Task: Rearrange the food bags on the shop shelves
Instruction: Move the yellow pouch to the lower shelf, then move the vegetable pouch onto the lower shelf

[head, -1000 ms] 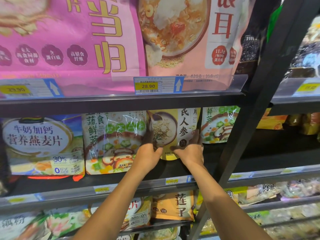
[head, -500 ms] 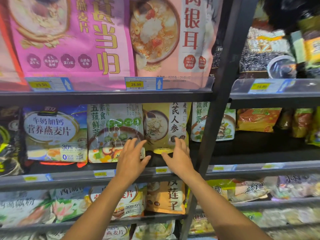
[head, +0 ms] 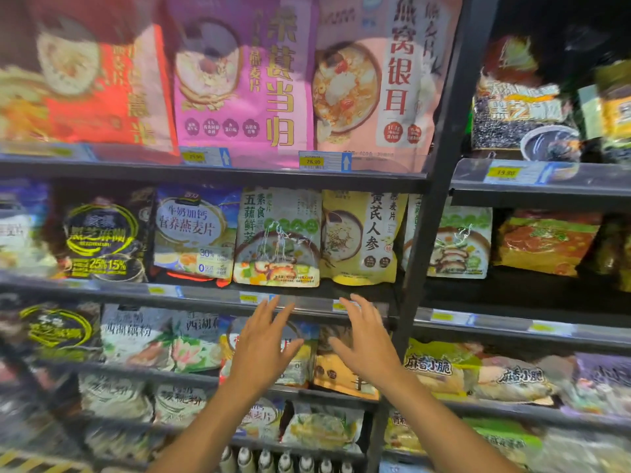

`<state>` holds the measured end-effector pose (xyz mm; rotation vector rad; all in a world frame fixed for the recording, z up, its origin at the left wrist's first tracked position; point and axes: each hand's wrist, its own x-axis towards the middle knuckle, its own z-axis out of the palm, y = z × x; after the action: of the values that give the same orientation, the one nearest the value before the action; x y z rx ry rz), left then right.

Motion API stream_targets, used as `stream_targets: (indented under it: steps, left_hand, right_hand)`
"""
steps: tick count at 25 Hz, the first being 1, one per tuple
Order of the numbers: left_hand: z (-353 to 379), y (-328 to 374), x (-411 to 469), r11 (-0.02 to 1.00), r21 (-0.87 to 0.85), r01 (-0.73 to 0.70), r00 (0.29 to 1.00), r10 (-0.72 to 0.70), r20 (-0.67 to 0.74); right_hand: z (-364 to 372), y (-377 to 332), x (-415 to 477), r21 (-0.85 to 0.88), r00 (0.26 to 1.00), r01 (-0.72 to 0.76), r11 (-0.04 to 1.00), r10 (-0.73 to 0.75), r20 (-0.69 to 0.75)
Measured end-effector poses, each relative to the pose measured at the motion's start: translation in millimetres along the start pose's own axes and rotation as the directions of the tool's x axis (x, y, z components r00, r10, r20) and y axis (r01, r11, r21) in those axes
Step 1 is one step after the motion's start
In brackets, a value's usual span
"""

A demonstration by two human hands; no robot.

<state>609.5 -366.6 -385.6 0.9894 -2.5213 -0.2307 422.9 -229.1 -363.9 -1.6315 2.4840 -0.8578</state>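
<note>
A yellow food bag [head: 363,237] stands upright on the middle shelf [head: 211,298], between a green-and-white vegetable bag [head: 278,238] and the black upright post [head: 430,206]. My left hand [head: 264,339] and my right hand [head: 367,343] hover in front of the shelf below, fingers spread and holding nothing. Both hands are apart from the yellow bag, just under the middle shelf's front rail.
Large pink bags [head: 246,83] fill the top shelf. A blue oat bag [head: 196,230] and a black bag [head: 102,233] stand left of the vegetable bag. Another vegetable bag [head: 457,240] sits right of the post. Lower shelves hold several bags, among them an orange one [head: 336,373].
Both hands have let go of the yellow bag and drawn back and down from the middle shelf. The view has pulled back and shifted left.
</note>
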Motion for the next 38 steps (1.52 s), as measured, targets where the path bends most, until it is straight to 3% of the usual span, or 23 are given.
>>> stream_targets:
  steps: [11, 16, 21, 28, 38]
  left_hand:
    - [-44.5, -24.3, -132.3, 0.999, 0.031, 0.016, 1.000, -0.016, 0.001]
    - [-45.9, -8.3, -166.4, 0.994, 0.061, -0.087, 0.994, 0.091, -0.066]
    - [-35.9, 47.2, -167.8, 0.976, 0.042, -0.213, 0.976, 0.215, -0.047]
    - [-2.5, 143.9, -142.9, 0.931, -0.002, -0.364, 0.931, 0.364, -0.019]
    - [44.4, 285.2, -79.9, 0.940, 0.015, -0.340, 0.939, 0.341, -0.036]
  right_hand:
    - [11.7, -46.5, -115.4, -0.076, 0.998, 0.012, 0.997, -0.016, -0.059]
    - [-3.2, -53.5, -171.4, -0.267, 0.991, -0.030, 0.963, -0.005, -0.132]
    - [-40.7, -27.3, -221.5, -0.373, 0.975, -0.158, 0.914, 0.084, -0.207]
    - [-102.5, 40.4, -260.0, -0.356, 0.930, -0.304, 0.883, 0.195, -0.312]
    - [-183.9, 172.4, -240.6, -0.281, 0.926, -0.283, 0.917, 0.185, -0.328]
